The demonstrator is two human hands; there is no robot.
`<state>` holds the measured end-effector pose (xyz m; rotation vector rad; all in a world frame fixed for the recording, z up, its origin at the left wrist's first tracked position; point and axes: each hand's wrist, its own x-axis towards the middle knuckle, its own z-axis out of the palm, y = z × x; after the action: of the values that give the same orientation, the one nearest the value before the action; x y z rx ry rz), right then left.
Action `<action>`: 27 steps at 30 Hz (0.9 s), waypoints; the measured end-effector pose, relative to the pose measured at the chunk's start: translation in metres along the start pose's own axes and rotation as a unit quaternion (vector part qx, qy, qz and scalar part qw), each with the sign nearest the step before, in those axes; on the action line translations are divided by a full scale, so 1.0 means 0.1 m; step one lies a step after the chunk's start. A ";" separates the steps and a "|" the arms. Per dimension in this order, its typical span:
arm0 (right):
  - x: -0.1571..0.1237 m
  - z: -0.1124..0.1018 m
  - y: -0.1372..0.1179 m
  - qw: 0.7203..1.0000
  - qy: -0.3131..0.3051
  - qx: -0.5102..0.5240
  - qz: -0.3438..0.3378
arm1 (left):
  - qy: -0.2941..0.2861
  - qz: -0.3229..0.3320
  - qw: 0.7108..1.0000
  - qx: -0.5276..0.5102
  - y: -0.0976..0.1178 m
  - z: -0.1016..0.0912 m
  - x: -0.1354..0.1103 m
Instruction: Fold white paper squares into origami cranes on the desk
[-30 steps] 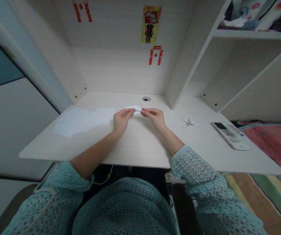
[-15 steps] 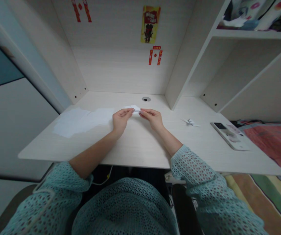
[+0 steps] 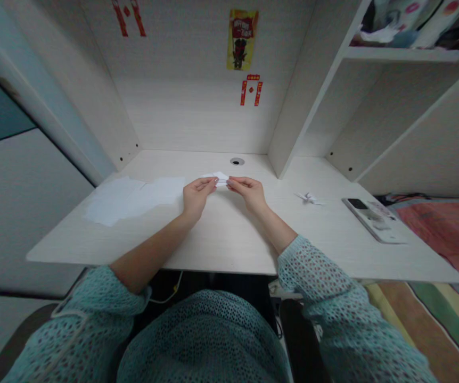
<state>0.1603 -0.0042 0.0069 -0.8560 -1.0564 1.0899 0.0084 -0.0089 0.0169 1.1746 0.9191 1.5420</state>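
Note:
Between my hands, above the back middle of the desk, is a small folded piece of white paper (image 3: 222,181). My left hand (image 3: 196,198) pinches its left end with thumb and fingertips. At the opposite end, my right hand (image 3: 251,192) grips the paper in the same kind of pinch. Part of the paper is hidden behind the fingers, so its exact folds cannot be made out. To the right lies a small folded paper figure (image 3: 309,199) with thin pointed ends, apart from both hands.
White paper sheets (image 3: 128,199) lie on the desk (image 3: 221,244) at the left. A phone (image 3: 373,220) rests near the right end. Behind my hands is a round cable hole (image 3: 237,161). An upright panel (image 3: 299,106) divides the back, with a loaded shelf (image 3: 409,55) at upper right.
Both hands keep their pinch on the folded paper, which looks slightly more spread between the fingertips. The whole view has shifted a little; nothing else on the desk has moved.

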 end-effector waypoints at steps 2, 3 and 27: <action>-0.01 0.00 -0.01 1.000 -0.003 -0.003 -0.003 | 0.002 0.009 1.000 0.006 0.00 0.00 0.00; -0.01 0.01 -0.01 1.000 -0.005 -0.004 -0.005 | 0.001 0.013 1.000 0.008 0.00 0.00 0.00; 0.00 -0.01 0.01 0.999 -0.002 -0.013 -0.029 | -0.010 -0.009 0.998 -0.068 -0.03 0.01 0.02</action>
<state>0.1616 -0.0039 0.0059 -0.8395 -1.0939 1.0318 0.0097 -0.0065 0.0145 1.0802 0.7966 1.5510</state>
